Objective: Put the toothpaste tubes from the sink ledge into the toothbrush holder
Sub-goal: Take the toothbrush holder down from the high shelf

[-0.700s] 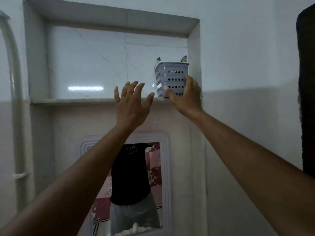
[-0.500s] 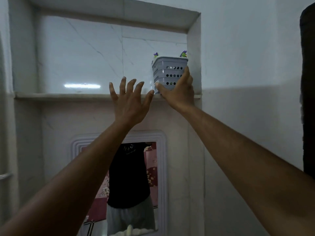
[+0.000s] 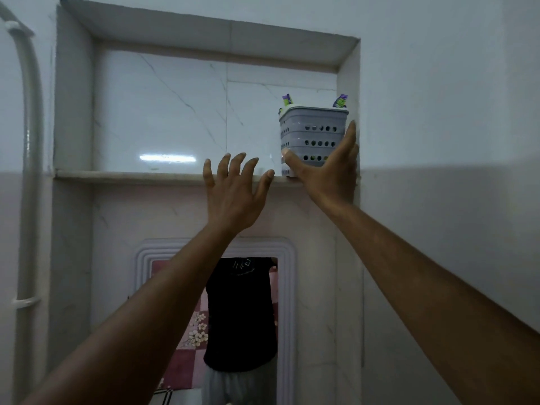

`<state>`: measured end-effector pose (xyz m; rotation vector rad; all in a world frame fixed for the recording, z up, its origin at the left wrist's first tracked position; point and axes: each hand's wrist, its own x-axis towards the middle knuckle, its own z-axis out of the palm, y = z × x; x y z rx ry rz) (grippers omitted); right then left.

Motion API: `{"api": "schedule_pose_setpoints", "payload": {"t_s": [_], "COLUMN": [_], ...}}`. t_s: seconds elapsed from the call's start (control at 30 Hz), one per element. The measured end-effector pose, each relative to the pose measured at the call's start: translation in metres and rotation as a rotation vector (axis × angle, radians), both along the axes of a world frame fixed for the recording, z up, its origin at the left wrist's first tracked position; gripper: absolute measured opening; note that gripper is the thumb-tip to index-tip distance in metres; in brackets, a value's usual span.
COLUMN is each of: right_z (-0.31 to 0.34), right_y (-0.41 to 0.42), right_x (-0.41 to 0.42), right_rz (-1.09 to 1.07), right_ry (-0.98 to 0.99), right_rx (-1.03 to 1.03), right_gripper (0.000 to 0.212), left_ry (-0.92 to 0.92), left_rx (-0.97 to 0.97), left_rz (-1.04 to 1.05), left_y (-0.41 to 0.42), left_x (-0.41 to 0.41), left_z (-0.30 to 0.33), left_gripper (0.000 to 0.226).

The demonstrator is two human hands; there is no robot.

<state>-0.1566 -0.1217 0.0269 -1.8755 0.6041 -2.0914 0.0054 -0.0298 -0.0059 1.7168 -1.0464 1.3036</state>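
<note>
A grey perforated toothbrush holder (image 3: 314, 135) stands at the right end of a high wall niche shelf (image 3: 131, 176). Two toothpaste tube ends, purple and green, stick up out of its top, one at the left (image 3: 287, 100) and one at the right (image 3: 340, 101). My right hand (image 3: 324, 168) wraps the holder's lower front, thumb on its left side and fingers up its right side. My left hand (image 3: 233, 188) is raised beside it with fingers spread, holding nothing, just in front of the shelf edge.
The niche's right wall (image 3: 349, 83) stands close against the holder. A white pipe (image 3: 29, 141) runs down the left wall. Below the shelf hangs a framed mirror (image 3: 216, 317) that reflects a person's dark shirt.
My right hand has slid its fingers higher up the holder's right side. The left hand stays spread at about the same spot. The view has shifted slightly.
</note>
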Motion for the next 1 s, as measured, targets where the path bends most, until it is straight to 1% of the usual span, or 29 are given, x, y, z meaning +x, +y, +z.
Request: {"api": "schedule_pose_setpoints", "payload": {"t_s": [0.1,0.17,0.33,0.47,0.6,0.8,1.0], "right_z": [0.007,0.008,-0.002,-0.019,-0.048,-0.124,-0.216], "right_y": [0.004,0.007,0.022,0.034,0.046,0.058,0.069], "right_x": [-0.002,-0.003,-0.018,-0.034,-0.051,-0.065,-0.069], "right_rz": [0.085,0.100,0.115,0.126,0.148,0.320,0.454], "right_ry": [-0.053,-0.082,-0.150,-0.199,-0.213,-0.193,-0.127], "right_rx": [0.035,0.029,-0.022,-0.048,-0.056,0.027,0.143], "right_gripper": [0.154,0.155,0.141,0.136,0.131,0.120,0.121], "left_ry": [0.009,0.010,0.010,0.018,0.022,0.116,0.259], "left_rx": [-0.005,0.002,-0.037,-0.062,-0.053,0.074,0.192], "left_rz": [0.008,0.010,-0.099,-0.177,-0.221,-0.296,-0.357], "left_y": [-0.001,-0.001,0.008,0.019,0.034,0.056,0.078], "left_x": [-0.001,-0.001,-0.013,-0.026,-0.035,-0.046,-0.049], "left_z": [0.000,0.000,0.000,-0.005,-0.023,-0.092,-0.192], "left_gripper": [0.066,0.066,0.060,0.059,0.058,0.062,0.056]}}
